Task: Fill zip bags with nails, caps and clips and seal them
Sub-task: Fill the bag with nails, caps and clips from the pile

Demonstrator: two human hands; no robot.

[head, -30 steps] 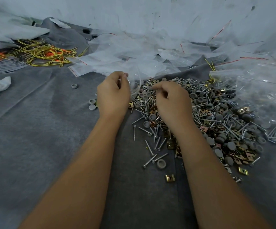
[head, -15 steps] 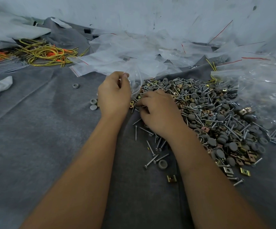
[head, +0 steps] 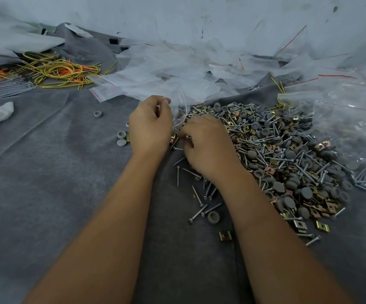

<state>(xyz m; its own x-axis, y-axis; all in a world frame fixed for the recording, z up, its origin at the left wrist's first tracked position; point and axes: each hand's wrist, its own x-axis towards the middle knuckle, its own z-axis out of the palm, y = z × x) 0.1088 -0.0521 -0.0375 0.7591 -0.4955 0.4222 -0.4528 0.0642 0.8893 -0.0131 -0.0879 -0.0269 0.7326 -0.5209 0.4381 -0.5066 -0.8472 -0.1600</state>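
The left hand point(head: 150, 126) pinches the top edge of a clear zip bag point(head: 178, 110), which hangs just beside the right hand point(head: 208, 145). The right hand's fingers curl around small bits at the edge of the pile point(head: 287, 163), touching the bag's mouth.

Dim, flat, bluish light; soft shadows, wide-angle bending at edges, far plastic perhaps slightly blurred.

No legible text, label, brand, number or sign appears anywhere — neither on the clear plastic zip bags point(head: 155, 84) with red seal lines nor on the grey felt cloth point(head: 46, 194).
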